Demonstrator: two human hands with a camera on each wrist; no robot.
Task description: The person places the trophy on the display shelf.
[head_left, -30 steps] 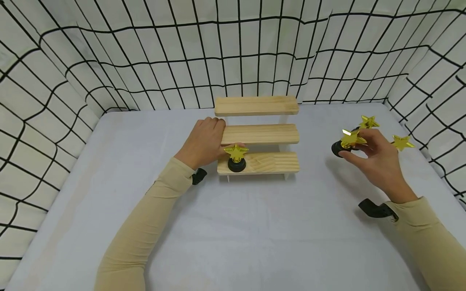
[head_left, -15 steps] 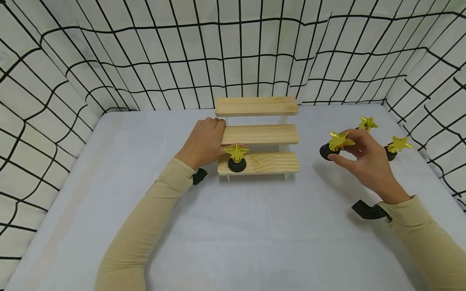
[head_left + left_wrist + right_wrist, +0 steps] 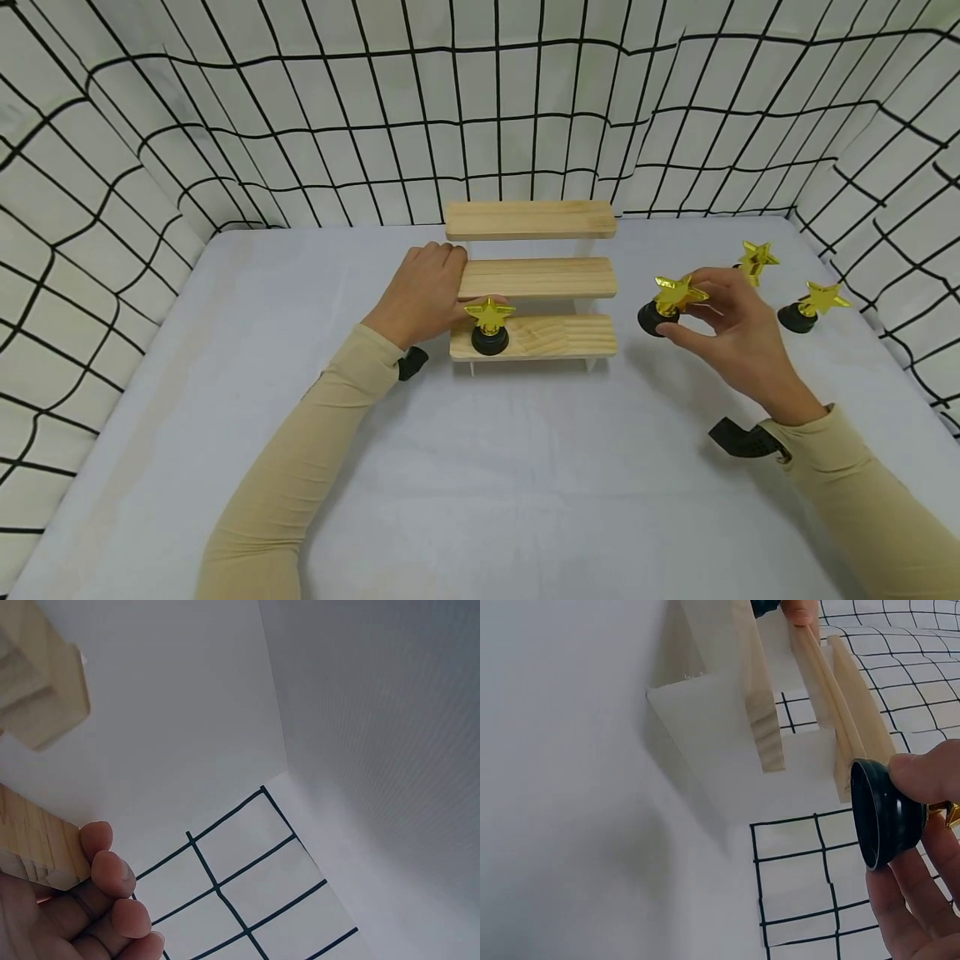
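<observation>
A three-step wooden shelf [image 3: 536, 277] stands mid-table. My left hand [image 3: 422, 292] grips the left end of its middle board; in the left wrist view the fingers [image 3: 114, 874] curl round that wooden end. On the lowest board, at its left, a gold star trophy [image 3: 490, 327] with a black base stands upright. Right of the shelf, my right hand [image 3: 738, 342] pinches another star trophy [image 3: 667, 304], tilted and lifted above the table. The right wrist view shows its hollow black base [image 3: 887, 814] between thumb and fingers, near the shelf boards.
Two more star trophies stand at the right: one farther back [image 3: 757, 260], partly hidden by my right hand, and one [image 3: 806, 308] near the right side. A black wire grid [image 3: 495, 108] encloses the white table [image 3: 525, 483] at the back and sides.
My right hand has moved left toward the shelf with the trophy in it, uncovering the base of the trophy at the right. The left hand has stayed on the middle board.
</observation>
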